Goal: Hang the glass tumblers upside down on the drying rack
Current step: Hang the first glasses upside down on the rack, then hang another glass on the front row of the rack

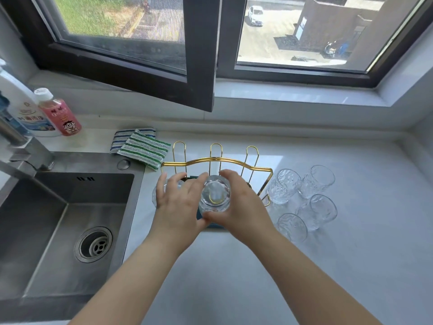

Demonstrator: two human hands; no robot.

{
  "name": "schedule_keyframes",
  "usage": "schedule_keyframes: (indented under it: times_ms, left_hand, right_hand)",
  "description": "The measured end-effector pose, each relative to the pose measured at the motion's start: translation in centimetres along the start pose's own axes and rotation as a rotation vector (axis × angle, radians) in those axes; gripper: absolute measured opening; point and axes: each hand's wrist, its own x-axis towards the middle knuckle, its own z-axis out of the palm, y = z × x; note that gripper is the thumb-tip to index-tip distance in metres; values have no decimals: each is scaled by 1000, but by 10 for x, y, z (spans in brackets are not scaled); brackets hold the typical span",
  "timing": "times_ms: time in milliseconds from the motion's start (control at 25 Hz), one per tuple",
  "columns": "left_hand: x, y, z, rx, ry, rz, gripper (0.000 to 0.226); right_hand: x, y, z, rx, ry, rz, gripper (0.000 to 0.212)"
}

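Note:
A gold wire drying rack [216,159] with upright loop pegs stands on the white counter beside the sink. Both hands are closed around one glass tumbler [215,193], held upside down over a front peg; a gold loop shows through its base. My left hand [180,202] grips its left side, my right hand [241,202] its right. Another tumbler [155,195] sits on the rack's left front, mostly hidden behind my left hand. Several loose tumblers [304,198] stand in a cluster on the counter to the right of the rack.
A steel sink [58,221] with a tap [21,146] lies to the left. Two striped cloths [140,146] lie behind the rack. Two bottles [46,113] stand at the back left. An open window frame [199,66] juts over the counter.

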Motion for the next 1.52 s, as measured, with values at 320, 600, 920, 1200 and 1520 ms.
schedule_keyframes:
  times_ms: [320,600,920,1200,1520]
  left_hand:
    - [4,-3,3,183,-44,43,89]
    - [-36,37,-14,-185,55,39,68]
    - [-24,120,70,-583,-547,-71,86]
    - [7,149,111,-668,-523,-226,79]
    - [-21,146,26,-1191,-344,-328,59]
  right_hand:
    - [1,11,10,61,-29,-13,88]
    - [-49,44,-19,211,285,-106,51]
    - [-100,167,-29,289,254,497,60]
    - [-81,175,-42,392,-35,361,54]
    - [-97,149,-86,1370,-270,459,85]
